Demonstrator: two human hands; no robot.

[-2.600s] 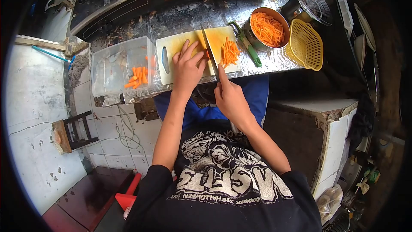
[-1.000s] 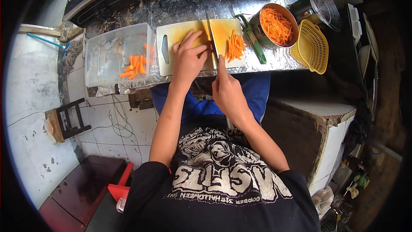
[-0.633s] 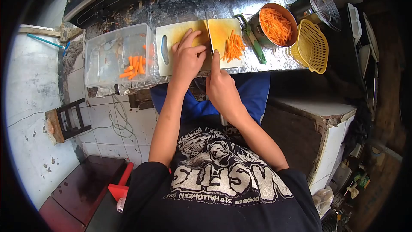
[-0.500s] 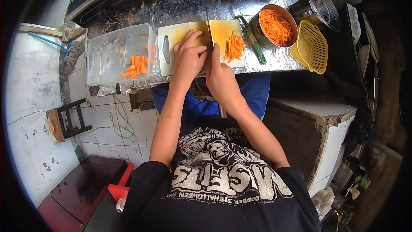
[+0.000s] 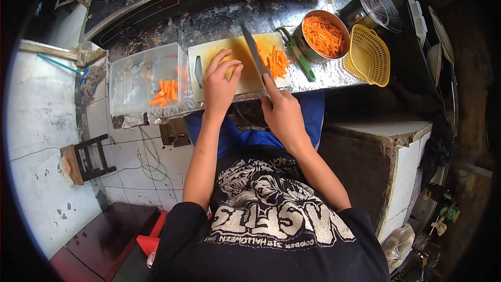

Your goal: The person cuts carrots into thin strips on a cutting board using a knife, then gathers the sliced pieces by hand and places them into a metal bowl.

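My right hand point(image 5: 286, 117) grips a kitchen knife point(image 5: 255, 52), its long dark blade slanting up and left over the cutting board point(image 5: 237, 86). Against the blade's right side lies a pile of carrot sticks point(image 5: 277, 63). On the left half of the board is my left hand point(image 5: 222, 83), fingers bent and apart, with no piece visible in them. Orange stain covers the board's upper part. Left of it, a clear plastic container point(image 5: 130, 81) holds several carrot chunks point(image 5: 167, 93).
A green-handled peeler point(image 5: 300, 57) lies right of the board. Beyond it stand a pot point(image 5: 326, 56) full of shredded carrot and a yellow plastic basket point(image 5: 369, 55). A black Rinnai stove point(image 5: 209, 0) runs along the back. A wire strainer point(image 5: 381, 8) sits at the back right.
The knife has tilted from nearly upright to leaning left, its tip now farther left. My left hand has drawn away from the blade, leftward, and its fingers have spread. The view has shifted slightly.
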